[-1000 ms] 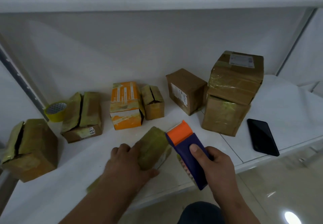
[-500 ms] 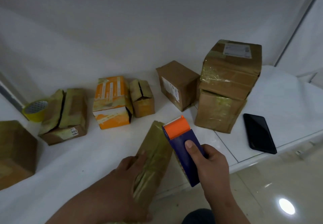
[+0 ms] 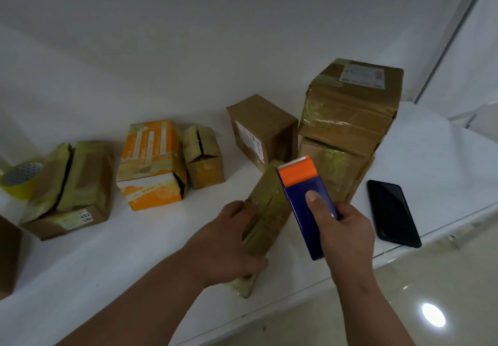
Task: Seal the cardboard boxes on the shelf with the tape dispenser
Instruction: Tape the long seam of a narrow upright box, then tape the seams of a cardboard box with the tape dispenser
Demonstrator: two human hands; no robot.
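Cardboard, a long tape-wrapped box (image 3: 265,212), had been swung from lying flat to standing on its narrow side at the shelf's (image 3: 107,264) front edge, the left hand (image 3: 229,246) curled round its near end. The right hand (image 3: 347,235) was clamped on the tape dispenser (image 3: 305,202) just beside it, apparently ready for a strip. Legible writing: only "402" on the split box (image 3: 70,189) far left.

Head-worn view, angled down, close over shelf (image 3: 107,259).
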